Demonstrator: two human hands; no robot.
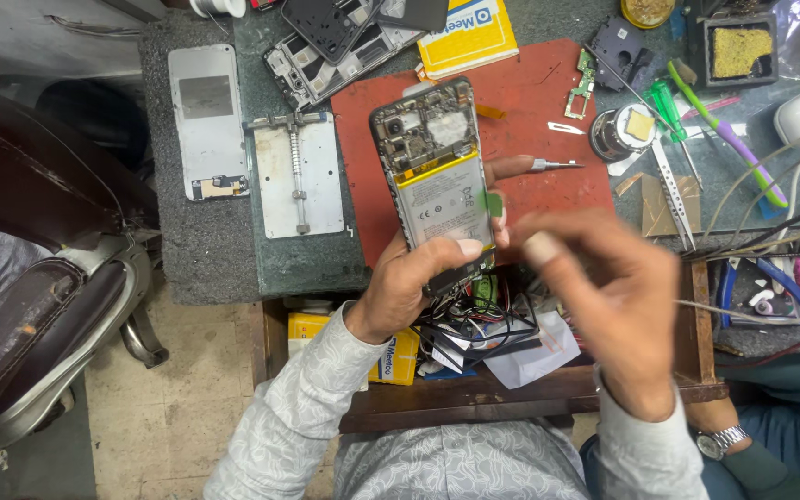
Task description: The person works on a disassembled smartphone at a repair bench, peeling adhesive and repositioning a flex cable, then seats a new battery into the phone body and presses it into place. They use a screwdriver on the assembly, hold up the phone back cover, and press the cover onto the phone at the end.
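Both hands' fingers (470,248) around opened phone (432,167).

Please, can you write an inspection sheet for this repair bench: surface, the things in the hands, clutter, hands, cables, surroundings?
Surface: red mat on a grey bench.
Job's things: opened phone, back cover off, battery showing.
Clutter: metal plate, clamp jig, screwdrivers, tweezers, phone frames.
Grips: left hand holds the phone; right hand pinches close to its lower right edge, blurred.
Cables: black tangle in the open drawer; wires at right.
Surroundings: chair at left; another person's arm with a watch.
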